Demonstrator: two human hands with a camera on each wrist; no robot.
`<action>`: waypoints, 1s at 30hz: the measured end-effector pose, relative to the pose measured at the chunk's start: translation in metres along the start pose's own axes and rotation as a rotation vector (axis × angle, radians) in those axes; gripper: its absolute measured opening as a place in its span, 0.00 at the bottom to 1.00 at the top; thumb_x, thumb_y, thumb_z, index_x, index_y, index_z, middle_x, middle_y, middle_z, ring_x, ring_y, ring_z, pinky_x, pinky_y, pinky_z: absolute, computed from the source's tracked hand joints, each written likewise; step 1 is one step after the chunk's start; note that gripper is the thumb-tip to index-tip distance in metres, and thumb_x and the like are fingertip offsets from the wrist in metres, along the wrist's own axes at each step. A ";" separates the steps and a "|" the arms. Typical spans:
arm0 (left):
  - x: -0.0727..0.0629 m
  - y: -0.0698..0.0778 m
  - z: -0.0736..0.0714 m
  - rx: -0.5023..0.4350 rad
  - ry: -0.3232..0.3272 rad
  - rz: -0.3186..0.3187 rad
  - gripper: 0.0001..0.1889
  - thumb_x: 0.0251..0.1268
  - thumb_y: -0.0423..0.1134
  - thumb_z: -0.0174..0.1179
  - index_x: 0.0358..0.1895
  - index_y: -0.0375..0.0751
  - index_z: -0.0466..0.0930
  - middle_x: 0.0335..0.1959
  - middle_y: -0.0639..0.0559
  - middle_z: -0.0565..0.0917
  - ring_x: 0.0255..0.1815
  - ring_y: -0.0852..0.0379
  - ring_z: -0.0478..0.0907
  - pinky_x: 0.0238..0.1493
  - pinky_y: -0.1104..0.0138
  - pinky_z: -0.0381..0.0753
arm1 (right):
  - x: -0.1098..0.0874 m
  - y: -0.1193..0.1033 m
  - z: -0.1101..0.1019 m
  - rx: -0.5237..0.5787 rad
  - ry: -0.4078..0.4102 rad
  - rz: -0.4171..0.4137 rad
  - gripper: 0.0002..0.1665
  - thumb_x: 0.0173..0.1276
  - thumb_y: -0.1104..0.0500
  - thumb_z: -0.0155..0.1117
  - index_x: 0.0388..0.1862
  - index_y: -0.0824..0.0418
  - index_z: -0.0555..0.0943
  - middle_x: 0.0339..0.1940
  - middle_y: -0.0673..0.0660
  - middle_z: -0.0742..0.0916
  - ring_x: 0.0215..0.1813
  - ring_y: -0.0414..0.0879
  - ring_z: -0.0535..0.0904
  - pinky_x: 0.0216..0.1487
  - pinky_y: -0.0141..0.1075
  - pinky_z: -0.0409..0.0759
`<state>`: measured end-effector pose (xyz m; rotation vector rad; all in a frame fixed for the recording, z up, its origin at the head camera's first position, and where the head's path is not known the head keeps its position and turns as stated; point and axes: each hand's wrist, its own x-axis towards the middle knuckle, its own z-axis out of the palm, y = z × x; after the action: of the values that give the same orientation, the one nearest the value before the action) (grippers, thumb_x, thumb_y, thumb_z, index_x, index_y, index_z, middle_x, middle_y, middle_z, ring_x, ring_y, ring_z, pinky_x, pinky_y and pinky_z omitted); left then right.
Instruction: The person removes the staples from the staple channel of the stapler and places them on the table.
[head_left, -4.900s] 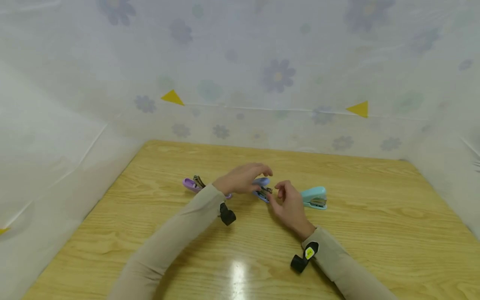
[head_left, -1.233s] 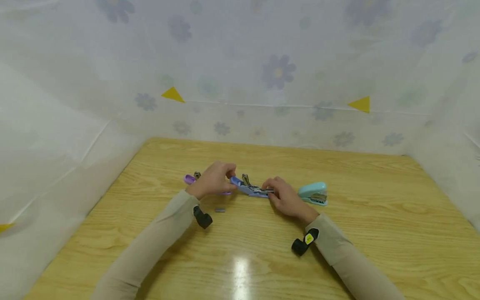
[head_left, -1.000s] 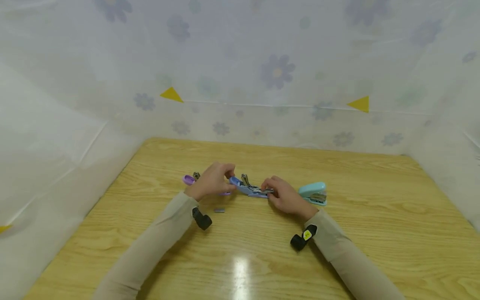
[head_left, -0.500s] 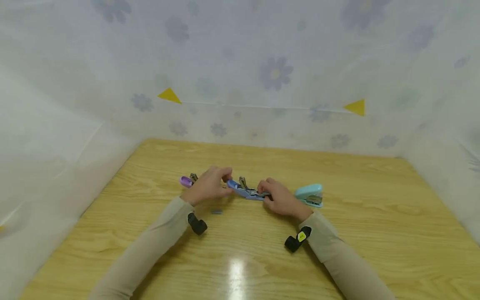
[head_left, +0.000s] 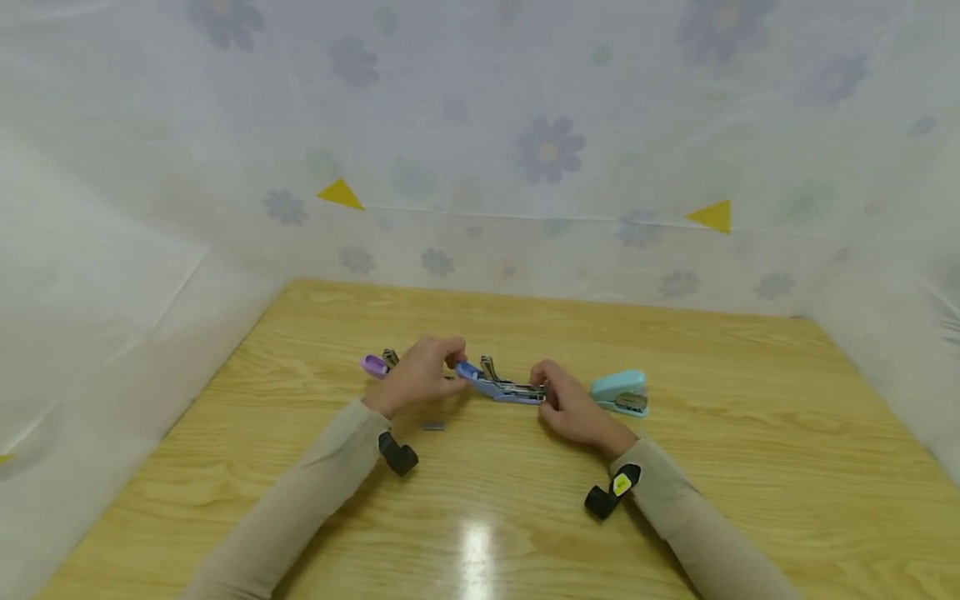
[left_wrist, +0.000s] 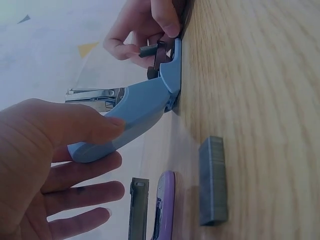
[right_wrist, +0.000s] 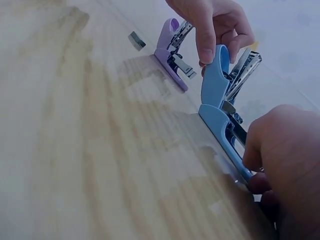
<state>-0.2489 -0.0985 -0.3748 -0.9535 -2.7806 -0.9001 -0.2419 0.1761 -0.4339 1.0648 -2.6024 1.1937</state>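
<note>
On the wood-grained counter (head_left: 360,508): our blue plastic stapler (left_wrist: 141,106), splayed open;
Left hand (head_left: 415,379): pinching its cap (right_wrist: 214,82);
Right hand (head_left: 573,410): gripping its base (right_wrist: 216,124);
Metal tray (head_left: 519,389): staple-loading, we judge; next calls for straight seating.

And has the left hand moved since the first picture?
Yes, leftward: in the head view, the left hand now sits more nearly below the left yellow triangle on the wall, pinching the blue stapler.
</note>
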 end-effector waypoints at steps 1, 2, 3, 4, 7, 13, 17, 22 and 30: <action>0.000 0.000 0.001 -0.003 0.002 0.003 0.12 0.54 0.34 0.70 0.29 0.43 0.73 0.31 0.54 0.84 0.36 0.59 0.82 0.35 0.69 0.78 | -0.002 0.000 0.000 0.012 0.013 0.010 0.19 0.55 0.76 0.54 0.46 0.63 0.70 0.24 0.51 0.73 0.22 0.35 0.63 0.27 0.30 0.66; 0.000 0.000 0.002 -0.001 0.004 0.001 0.12 0.54 0.34 0.70 0.29 0.43 0.73 0.32 0.54 0.84 0.37 0.59 0.82 0.36 0.69 0.79 | -0.004 0.001 0.000 0.019 0.025 0.020 0.19 0.56 0.76 0.54 0.45 0.63 0.70 0.22 0.50 0.72 0.22 0.35 0.63 0.27 0.30 0.66; -0.001 0.000 0.002 0.001 0.006 0.000 0.11 0.54 0.34 0.70 0.29 0.43 0.73 0.32 0.53 0.84 0.37 0.59 0.82 0.37 0.68 0.79 | -0.005 0.001 0.001 0.020 0.038 0.029 0.18 0.57 0.76 0.54 0.45 0.62 0.70 0.22 0.50 0.72 0.22 0.35 0.63 0.27 0.30 0.66; -0.001 0.001 0.002 0.003 0.007 -0.004 0.11 0.54 0.34 0.70 0.29 0.43 0.73 0.32 0.54 0.84 0.37 0.59 0.82 0.38 0.68 0.80 | -0.006 0.001 0.001 0.017 0.051 0.034 0.18 0.58 0.76 0.55 0.44 0.62 0.70 0.22 0.50 0.73 0.22 0.35 0.64 0.26 0.29 0.66; -0.002 0.002 0.002 0.011 0.019 -0.018 0.12 0.54 0.35 0.70 0.29 0.43 0.73 0.31 0.53 0.84 0.37 0.57 0.82 0.39 0.66 0.81 | -0.006 0.001 0.003 0.016 0.082 0.031 0.14 0.62 0.76 0.56 0.44 0.65 0.70 0.22 0.53 0.74 0.21 0.36 0.64 0.26 0.29 0.66; -0.003 0.000 0.002 0.013 0.030 -0.017 0.12 0.54 0.36 0.71 0.29 0.44 0.73 0.31 0.54 0.84 0.37 0.55 0.83 0.40 0.65 0.81 | -0.003 0.001 0.006 0.028 0.116 -0.007 0.07 0.67 0.75 0.54 0.42 0.71 0.71 0.22 0.58 0.76 0.20 0.39 0.65 0.24 0.29 0.66; -0.003 -0.001 0.002 0.019 0.023 -0.017 0.12 0.54 0.36 0.71 0.29 0.44 0.73 0.32 0.54 0.84 0.38 0.55 0.83 0.40 0.65 0.81 | -0.004 0.001 0.007 0.006 0.145 -0.034 0.07 0.68 0.74 0.55 0.43 0.68 0.71 0.22 0.55 0.76 0.22 0.37 0.66 0.24 0.29 0.67; -0.003 0.000 0.000 0.017 0.019 -0.016 0.12 0.55 0.36 0.70 0.29 0.44 0.73 0.32 0.54 0.84 0.38 0.54 0.83 0.40 0.65 0.81 | -0.004 0.001 0.005 0.026 0.160 -0.039 0.13 0.68 0.73 0.57 0.49 0.68 0.69 0.31 0.57 0.79 0.25 0.35 0.68 0.26 0.30 0.69; -0.004 0.000 0.003 0.015 0.023 -0.017 0.11 0.54 0.36 0.71 0.29 0.45 0.74 0.31 0.55 0.83 0.37 0.56 0.82 0.39 0.65 0.80 | -0.006 0.002 0.006 0.017 0.155 0.010 0.11 0.66 0.71 0.59 0.48 0.68 0.75 0.28 0.53 0.79 0.25 0.36 0.69 0.26 0.31 0.70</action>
<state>-0.2459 -0.0994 -0.3780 -0.9131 -2.7762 -0.8852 -0.2374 0.1759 -0.4412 0.9230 -2.4880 1.2491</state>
